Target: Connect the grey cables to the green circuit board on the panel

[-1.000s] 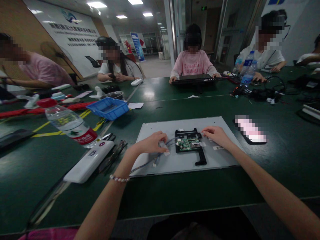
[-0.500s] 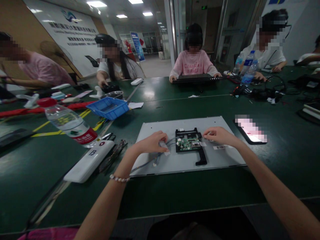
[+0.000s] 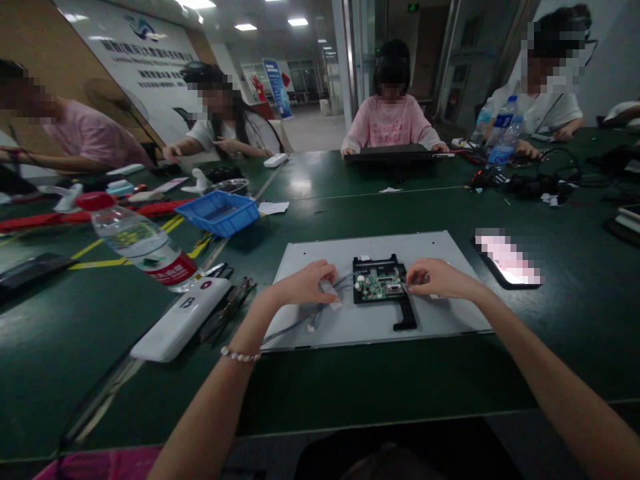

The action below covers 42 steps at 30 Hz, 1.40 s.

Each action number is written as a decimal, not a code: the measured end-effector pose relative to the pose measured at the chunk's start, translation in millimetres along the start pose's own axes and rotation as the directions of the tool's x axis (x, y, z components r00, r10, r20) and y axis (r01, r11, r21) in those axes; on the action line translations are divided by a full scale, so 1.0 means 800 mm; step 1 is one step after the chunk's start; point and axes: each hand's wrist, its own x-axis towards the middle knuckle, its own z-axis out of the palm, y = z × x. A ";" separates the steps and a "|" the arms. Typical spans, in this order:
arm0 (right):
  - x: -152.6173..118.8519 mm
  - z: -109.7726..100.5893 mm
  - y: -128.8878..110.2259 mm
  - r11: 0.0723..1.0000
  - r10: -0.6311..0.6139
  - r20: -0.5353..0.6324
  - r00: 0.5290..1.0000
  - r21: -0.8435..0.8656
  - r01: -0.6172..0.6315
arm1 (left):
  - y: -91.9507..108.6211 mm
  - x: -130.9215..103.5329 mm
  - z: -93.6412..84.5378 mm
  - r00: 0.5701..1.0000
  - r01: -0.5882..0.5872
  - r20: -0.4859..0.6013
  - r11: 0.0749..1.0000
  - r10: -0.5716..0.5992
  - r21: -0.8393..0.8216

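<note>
A flat grey panel [image 3: 430, 243] lies on the table with a green circuit board [image 3: 377, 287] in a black plastic frame [image 3: 407, 313] on top of it. My left hand [image 3: 307, 283] is left of the board, thumb and fingers closed on a whitish translucent strip of tape [image 3: 330, 290]. Grey cables [image 3: 295, 325] run from the board's left side beneath that hand to the panel's left edge. At the frame's right edge, my right hand [image 3: 433, 279] has its fingertips pinched together; what they hold is too small to make out.
Left of the panel are a white power bank [image 3: 183, 320], glasses [image 3: 230, 310], a tilted water bottle [image 3: 145, 247] and a blue tray [image 3: 219, 213]. A phone [image 3: 507, 260] lies on the right. Several people sit around the table, one behind a black screen [image 3: 400, 156].
My right hand has shifted slightly down and left, its fingertips now covering the whitish strip beside the frame. My left hand stays in place. A co-worker at the left has drawn an arm back.
</note>
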 end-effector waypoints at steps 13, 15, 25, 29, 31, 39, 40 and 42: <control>-0.008 -0.033 0.040 0.971 0.207 -0.233 0.950 -0.066 -0.228 | -0.002 -0.003 -0.004 1.000 -0.025 0.001 0.999 0.025 -0.020; -0.008 -0.033 0.048 0.966 0.189 -0.272 0.944 -0.121 -0.228 | -0.003 -0.002 -0.004 1.000 -0.020 -0.018 1.000 0.020 -0.003; 0.001 -0.018 0.023 0.974 0.001 -0.395 0.919 -0.207 -0.090 | -0.024 -0.002 -0.007 0.981 0.058 -0.184 0.998 -0.058 -0.006; 0.005 -0.012 0.021 0.969 -0.048 -0.378 0.924 -0.243 -0.049 | -0.028 -0.002 -0.009 0.993 -0.001 -0.120 0.999 -0.004 -0.042; 0.006 -0.011 0.023 0.965 -0.061 -0.372 0.926 -0.258 -0.040 | -0.028 -0.002 -0.011 0.988 -0.023 -0.156 0.999 0.017 -0.038; 0.005 -0.008 0.023 0.956 -0.057 -0.351 0.935 -0.289 -0.050 | -0.043 -0.005 -0.014 0.951 0.002 -0.307 0.997 0.021 0.076; 0.005 -0.008 0.024 0.956 -0.059 -0.349 0.935 -0.289 -0.047 | -0.044 -0.004 -0.012 0.950 0.004 -0.310 0.996 0.025 0.091; 0.006 -0.006 0.026 0.956 -0.067 -0.348 0.935 -0.290 -0.039 | -0.040 0.000 -0.005 0.941 0.024 -0.337 0.992 0.020 0.127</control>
